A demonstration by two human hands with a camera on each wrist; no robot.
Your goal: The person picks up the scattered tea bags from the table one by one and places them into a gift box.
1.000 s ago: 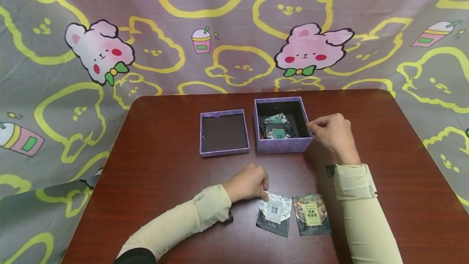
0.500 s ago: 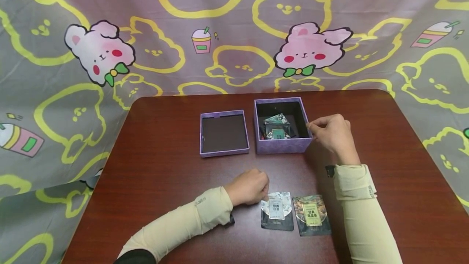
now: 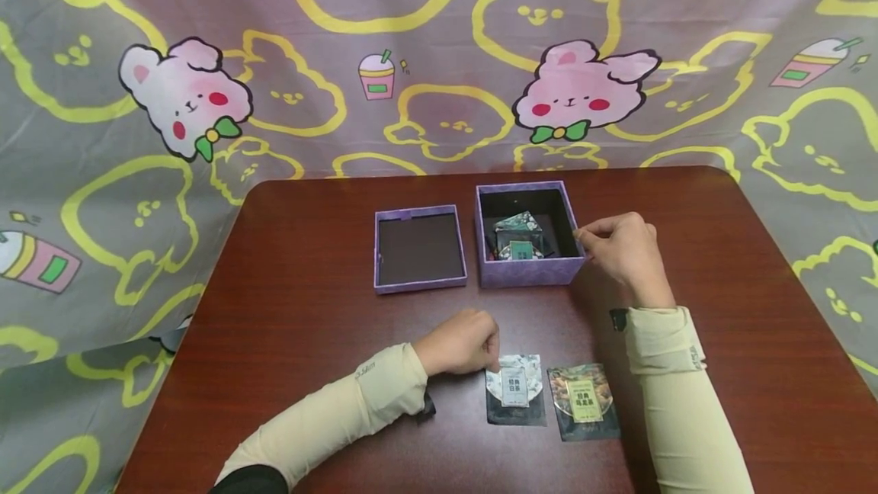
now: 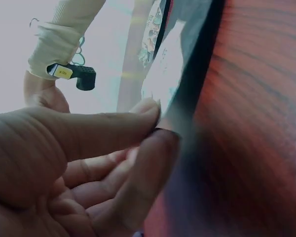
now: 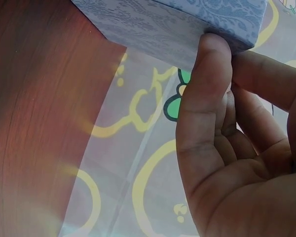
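My left hand [image 3: 461, 343] pinches the upper left corner of a silver-and-black tea sachet [image 3: 514, 389] between thumb and forefinger. In the left wrist view the thumb and forefinger meet at that sachet's [image 4: 165, 69] edge, close over the table. Right of it lies a tea sachet with a gold label [image 3: 585, 402]. My right hand [image 3: 620, 254] holds the right rim of a purple open box [image 3: 528, 274], its thumb lying against the outer wall of the box [image 5: 172, 24] in the right wrist view. Inside the box lie several green-and-black sachets [image 3: 523, 242].
The purple lid [image 3: 420, 288] lies with its dark inside up, left of the box. All stand on a dark red wooden table [image 3: 295, 280]. Behind hangs a cloth [image 3: 439, 36] printed with cartoon animals.
The silver-and-black sachet has turned from tilted to nearly straight, then shifted slightly left and away from me with my left hand. The right hand and box have stayed put.
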